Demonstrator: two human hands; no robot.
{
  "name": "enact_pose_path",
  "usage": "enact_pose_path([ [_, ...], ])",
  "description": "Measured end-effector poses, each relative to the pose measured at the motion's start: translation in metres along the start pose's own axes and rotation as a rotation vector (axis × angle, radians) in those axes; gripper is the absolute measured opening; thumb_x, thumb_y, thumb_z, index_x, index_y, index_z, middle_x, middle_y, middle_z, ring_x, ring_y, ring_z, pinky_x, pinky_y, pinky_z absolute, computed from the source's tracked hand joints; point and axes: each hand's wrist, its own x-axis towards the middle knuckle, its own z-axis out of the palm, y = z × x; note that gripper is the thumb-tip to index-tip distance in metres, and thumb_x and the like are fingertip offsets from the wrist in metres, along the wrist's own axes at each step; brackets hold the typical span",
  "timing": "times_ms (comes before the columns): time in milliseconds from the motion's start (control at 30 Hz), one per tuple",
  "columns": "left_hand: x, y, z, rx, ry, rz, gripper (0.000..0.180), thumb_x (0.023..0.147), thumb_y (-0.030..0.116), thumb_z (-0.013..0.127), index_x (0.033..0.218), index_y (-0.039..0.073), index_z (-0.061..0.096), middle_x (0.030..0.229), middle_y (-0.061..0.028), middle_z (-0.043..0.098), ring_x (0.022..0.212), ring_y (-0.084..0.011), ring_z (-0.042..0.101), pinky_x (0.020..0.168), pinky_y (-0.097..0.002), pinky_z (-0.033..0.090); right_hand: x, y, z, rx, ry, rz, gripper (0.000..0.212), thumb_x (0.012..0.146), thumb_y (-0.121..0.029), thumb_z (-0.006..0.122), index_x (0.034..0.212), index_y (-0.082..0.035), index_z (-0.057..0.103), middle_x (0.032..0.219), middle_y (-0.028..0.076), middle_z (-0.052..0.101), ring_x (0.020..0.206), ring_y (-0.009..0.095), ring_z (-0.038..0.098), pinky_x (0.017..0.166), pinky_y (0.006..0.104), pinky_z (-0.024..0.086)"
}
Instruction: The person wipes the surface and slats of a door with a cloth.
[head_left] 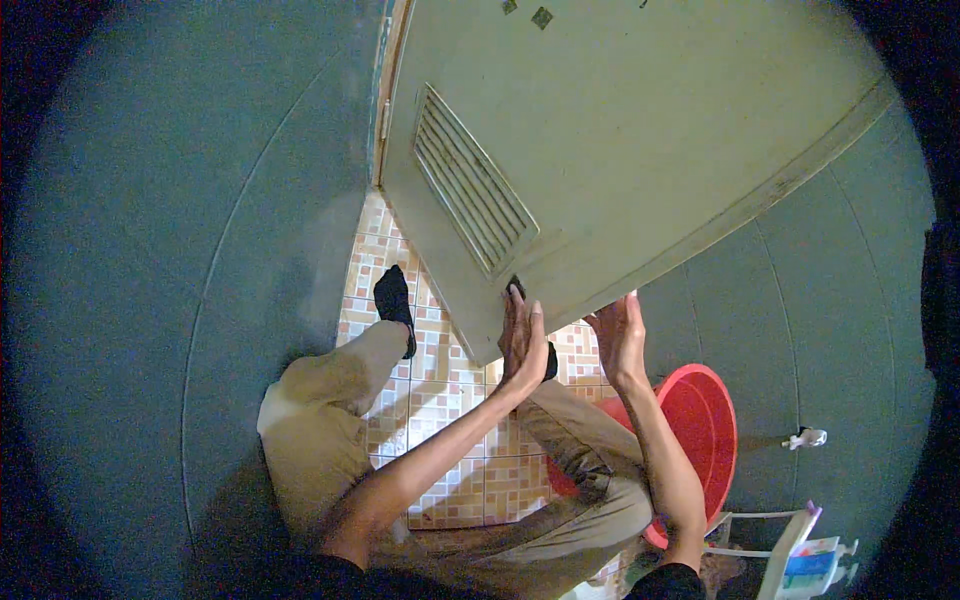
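Door point(640, 130), pale w/ a vent point(470, 180), looks stiff, rather heavy and smooth, so its bottom edge is probably best hold; left hand point(522, 338) and right hand point(620, 335) press there w/ flat open fingers, gripping nothing.

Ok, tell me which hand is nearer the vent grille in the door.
Left. The left hand lies flat on the door just below the vent grille; the right hand is at the door's lower edge, farther from it.
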Motion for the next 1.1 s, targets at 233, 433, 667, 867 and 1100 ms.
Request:
enact_pose_path([
  [233,-0.008,0.057,-0.008,0.11,-0.048,0.378,0.073,0.108,0.039,0.041,0.162,-0.004,0.016,0.168,-0.0306,0.01,0.156,-0.0431,0.014,0.126,-0.0525,0.013,-0.011,-0.012,0.021,-0.023,0.038,-0.064,0.08,0.106,-0.065,0.026,0.156,-0.003,0.037,0.153,0.015,0.048,0.14,0.031,0.046,0.116,0.0499,0.033],
  [433,-0.009,0.056,-0.002,0.162,0.003,0.486,0.07,0.107,0.035,0.041,0.163,-0.001,0.016,0.168,-0.0302,0.01,0.156,-0.0444,0.015,0.124,-0.0559,0.014,-0.013,-0.003,0.002,-0.089,0.029,0.015,0.079,0.107,-0.064,0.024,0.156,-0.004,0.037,0.153,0.014,0.048,0.141,0.029,0.045,0.116,0.0495,0.033],
  [667,0.001,0.017,-0.002,0.016,0.078,0.159,0.072,0.109,0.042,0.033,0.161,-0.004,0.015,0.167,-0.0299,0.015,0.156,-0.0439,0.014,0.127,-0.0488,0.015,-0.009,-0.006,0.017,-0.063,-0.032,-0.088,0.081,0.108,-0.063,0.021,0.156,0.001,0.034,0.158,0.018,0.043,0.143,0.032,0.043,0.118,0.0498,0.032],
  [867,0.002,0.044,-0.007,0.143,0.004,0.108,0.078,0.108,0.046,0.037,0.161,-0.006,0.012,0.165,-0.0331,0.012,0.153,-0.0453,0.021,0.126,-0.0482,0.018,-0.01,-0.008,0.018,-0.057,-0.05,-0.067,0.083,0.106,-0.066,0.023,0.157,-0.002,0.035,0.157,0.015,0.045,0.144,0.03,0.042,0.117,0.0502,0.032],
  [1100,-0.01,0.083,-0.003,0.097,-0.007,0.478,0.079,0.104,0.036,0.053,0.163,0.0,0.014,0.163,-0.0322,0.006,0.152,-0.0491,0.016,0.122,-0.0556,0.02,-0.021,-0.015,0.018,-0.105,0.035,-0.002,0.083,0.106,-0.067,0.025,0.153,-0.002,0.041,0.153,0.014,0.049,0.139,0.03,0.047,0.115,0.0499,0.034],
])
